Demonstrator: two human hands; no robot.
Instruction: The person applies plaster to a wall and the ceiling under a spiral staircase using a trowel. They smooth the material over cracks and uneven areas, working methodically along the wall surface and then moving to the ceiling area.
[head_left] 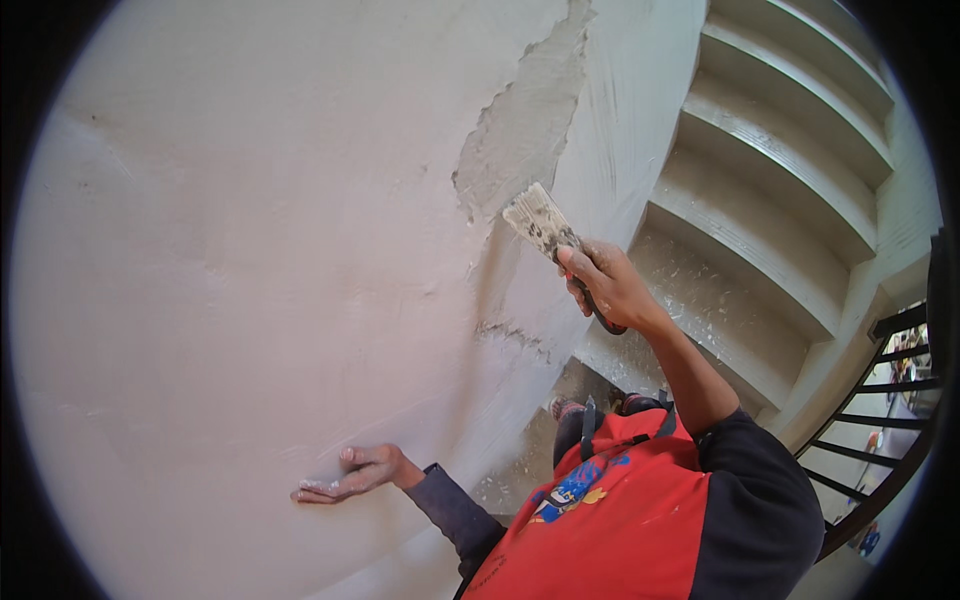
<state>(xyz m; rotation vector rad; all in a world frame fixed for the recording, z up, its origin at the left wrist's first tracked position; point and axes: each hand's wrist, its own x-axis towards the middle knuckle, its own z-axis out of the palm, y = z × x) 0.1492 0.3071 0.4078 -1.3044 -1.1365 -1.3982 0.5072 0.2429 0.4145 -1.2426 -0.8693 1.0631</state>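
A putty knife [541, 217] with a dark, red-marked handle sits in my right hand [612, 285], fingers wrapped round the grip. Its blade is smeared with pale and dark filler, and the tip is at the lower end of a rough grey patch [528, 125] in the pale plastered wall [250, 250]. Whether the blade touches the wall, I cannot tell. Lower left, my left hand [355, 475] is held out in front of the wall with its fingers stretched. White filler coats some of those fingers, and no tool is in that hand.
Concrete stairs [740, 215] spattered with white climb along the right of the wall. At the far right runs a dark metal railing [860, 450]. A smaller rough crack [515, 335] marks the wall below the grey patch. My feet stand on a step [515, 470].
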